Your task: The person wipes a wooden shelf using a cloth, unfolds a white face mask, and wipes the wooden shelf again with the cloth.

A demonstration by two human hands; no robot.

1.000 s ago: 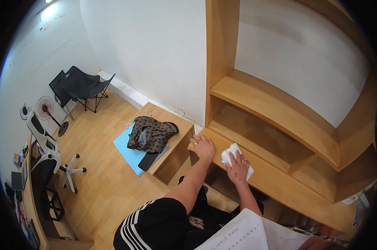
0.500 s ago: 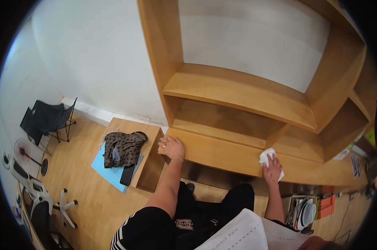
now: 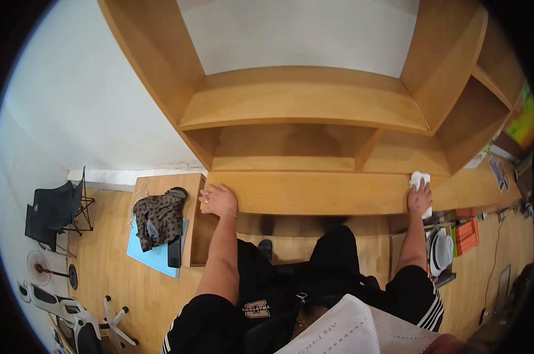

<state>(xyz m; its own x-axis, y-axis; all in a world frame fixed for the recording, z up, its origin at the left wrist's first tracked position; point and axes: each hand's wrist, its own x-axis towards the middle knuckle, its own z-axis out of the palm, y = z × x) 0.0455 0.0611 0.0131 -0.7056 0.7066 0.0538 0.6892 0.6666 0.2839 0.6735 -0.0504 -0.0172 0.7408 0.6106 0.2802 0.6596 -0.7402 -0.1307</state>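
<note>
The long wooden desktop [image 3: 314,192] runs across in front of me, below the shelves. My left hand [image 3: 218,202] rests on its left end, fingers spread, with a ring and a bracelet showing and nothing held. Farther along to the right, my right hand [image 3: 420,199] presses a crumpled white cloth [image 3: 419,177] down on the wood near the front edge. The cloth sticks out past the fingertips and beside the palm.
Wooden shelves [image 3: 308,97] rise behind the desktop. At left, a low cabinet [image 3: 193,227] carries a patterned brown bag [image 3: 159,218] and a light-blue folder [image 3: 155,259]. A folding chair [image 3: 57,206], fan [image 3: 40,267] and office chair [image 3: 72,310] stand beyond. A hat [image 3: 441,252] sits below right.
My right hand has slid the white cloth farther right along the desktop. The left hand stays at the desk's left end. My view has turned, levelling the shelves.
</note>
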